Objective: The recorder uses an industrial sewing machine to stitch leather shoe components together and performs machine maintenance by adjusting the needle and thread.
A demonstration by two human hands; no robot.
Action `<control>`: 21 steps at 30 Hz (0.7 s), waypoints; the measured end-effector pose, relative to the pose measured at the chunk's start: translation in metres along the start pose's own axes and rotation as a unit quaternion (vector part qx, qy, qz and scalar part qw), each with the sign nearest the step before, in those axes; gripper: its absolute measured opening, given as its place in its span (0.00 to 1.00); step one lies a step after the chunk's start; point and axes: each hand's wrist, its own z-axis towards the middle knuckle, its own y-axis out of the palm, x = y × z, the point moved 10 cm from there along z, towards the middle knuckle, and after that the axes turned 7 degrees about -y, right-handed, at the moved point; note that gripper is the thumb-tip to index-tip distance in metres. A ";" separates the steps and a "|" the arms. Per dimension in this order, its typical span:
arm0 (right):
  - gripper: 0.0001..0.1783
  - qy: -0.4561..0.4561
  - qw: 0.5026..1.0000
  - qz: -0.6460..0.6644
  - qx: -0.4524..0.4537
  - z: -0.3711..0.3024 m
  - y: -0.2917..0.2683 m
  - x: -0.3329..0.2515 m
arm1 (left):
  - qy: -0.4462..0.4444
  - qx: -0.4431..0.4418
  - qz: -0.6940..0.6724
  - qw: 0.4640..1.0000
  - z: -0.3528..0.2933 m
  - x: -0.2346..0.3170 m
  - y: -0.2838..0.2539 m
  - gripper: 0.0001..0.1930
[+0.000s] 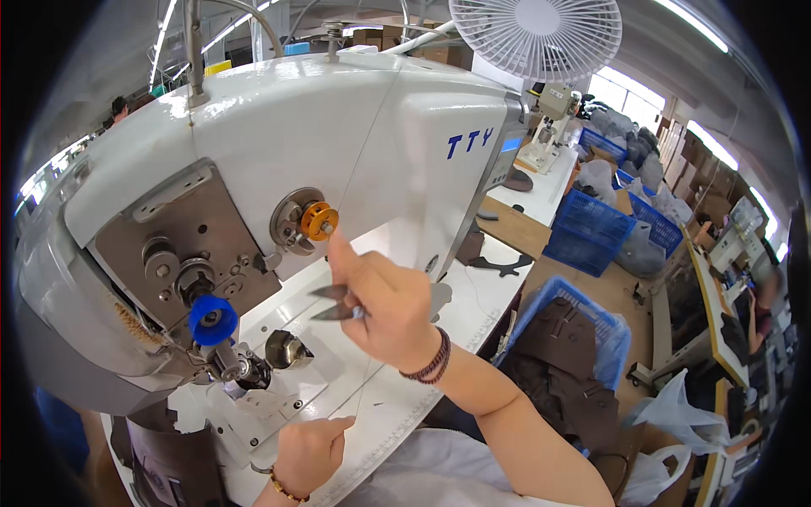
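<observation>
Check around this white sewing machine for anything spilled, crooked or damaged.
Nothing stands out as spilled or damaged; the round orange bobbin by the bare right hand looks intact. Only mildly untidy: dark brown flat pieces lie jumbled at differing angles in the nearest blue plastic crate.

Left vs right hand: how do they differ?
Height: the right hand is raised by the orange spool; the left hand is lower, over the white worktop.
Load: the right hand holds dark-bladed snips; none show in the left hand.
Wristwear: the right has a dark bracelet, the left a beaded one.
Shared: both are bare.
</observation>
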 end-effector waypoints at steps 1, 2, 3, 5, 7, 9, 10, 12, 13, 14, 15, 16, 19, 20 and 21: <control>0.36 -0.012 1.000 -0.022 -0.012 0.001 0.000 -0.007 | 0.008 -0.002 -0.012 1.000 -0.001 0.004 -0.002 0.11; 0.40 -0.033 0.999 -0.033 -0.019 0.003 0.000 -0.017 | 0.006 -0.004 -0.023 1.000 -0.002 0.006 -0.005 0.11; 0.37 -0.023 0.999 -0.019 -0.038 0.005 -0.001 -0.020 | -0.006 0.000 -0.024 1.000 -0.003 0.007 -0.009 0.10; 0.29 -0.018 0.999 -0.020 -0.021 0.016 -0.007 -0.020 | 0.010 0.017 -0.027 0.999 -0.007 0.015 -0.020 0.10; 0.14 0.062 0.997 0.045 -0.017 0.024 -0.007 -0.004 | 0.014 0.043 -0.018 0.999 -0.009 0.018 -0.030 0.11; 0.08 0.095 0.992 0.072 0.044 0.032 -0.017 0.010 | 0.041 0.055 -0.020 0.997 -0.011 0.023 -0.035 0.10; 0.07 0.140 0.984 0.090 0.058 0.031 -0.016 0.023 | 0.034 0.061 -0.018 0.997 -0.011 0.020 -0.038 0.10; 0.03 0.197 0.967 0.132 0.091 0.028 -0.019 0.045 | 0.058 0.113 -0.002 0.992 -0.013 0.021 -0.048 0.12; 0.02 0.261 0.945 0.164 0.112 0.020 -0.018 0.060 | 0.054 0.105 -0.004 0.993 -0.013 0.020 -0.047 0.12; 0.02 0.255 0.946 0.165 0.111 0.018 -0.017 0.060 | 0.060 0.113 -0.011 0.992 -0.014 0.020 -0.048 0.13; 0.02 0.272 0.942 0.165 0.103 0.012 -0.014 0.060 | 0.063 0.132 -0.016 0.989 -0.016 0.019 -0.052 0.13; 0.03 0.288 0.938 0.165 0.095 0.006 -0.012 0.059 | 0.066 0.125 -0.017 0.990 -0.016 0.019 -0.050 0.13; 0.02 0.229 0.959 0.153 0.061 0.001 -0.008 0.026 | 0.077 0.134 -0.025 0.988 -0.016 0.020 -0.049 0.13; 0.02 0.173 0.973 0.149 0.032 0.007 -0.004 0.012 | 0.085 0.137 -0.032 0.986 -0.015 0.022 -0.048 0.13; 0.03 0.151 0.981 0.118 0.005 0.009 -0.004 0.004 | 0.096 0.153 -0.041 0.983 -0.016 0.024 -0.051 0.13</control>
